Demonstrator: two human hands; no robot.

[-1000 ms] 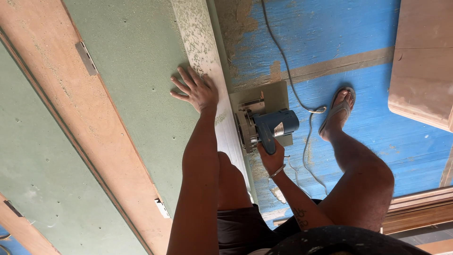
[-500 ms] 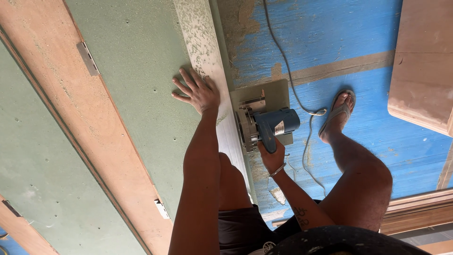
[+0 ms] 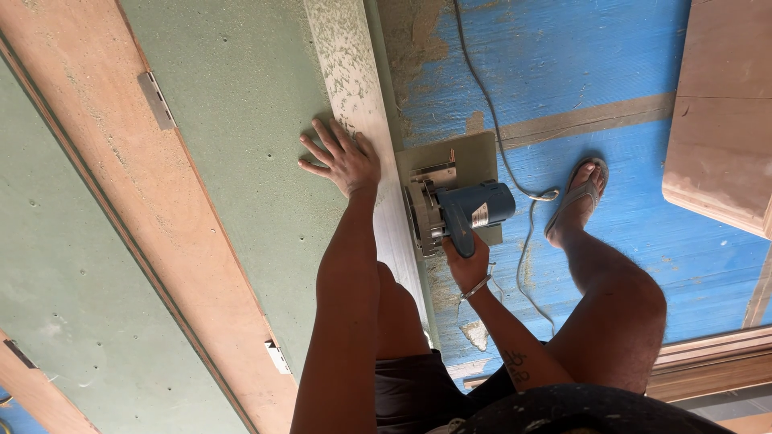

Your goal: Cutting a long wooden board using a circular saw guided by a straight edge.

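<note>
My left hand [image 3: 342, 157] lies flat with spread fingers on a green board [image 3: 241, 120], its fingertips at the edge of a pale, sawdust-covered strip [image 3: 354, 72]. My right hand [image 3: 466, 261] grips the handle of a blue circular saw [image 3: 458, 213]. The saw's metal base plate [image 3: 450, 157] rests beside the strip's right edge. Its grey cord [image 3: 490, 120] trails away over the blue floor.
A brown wooden rail [image 3: 121, 161] with a metal hinge [image 3: 155, 100] crosses the green board diagonally. My foot in a sandal [image 3: 575, 201] stands on the blue painted floor [image 3: 627, 64]. A rounded brown wooden panel [image 3: 720, 120] lies at the right. Wood trim [image 3: 708, 366] runs along the lower right.
The saw and my right hand have crept slightly along the strip. My left hand stays pressed flat on the green board.
</note>
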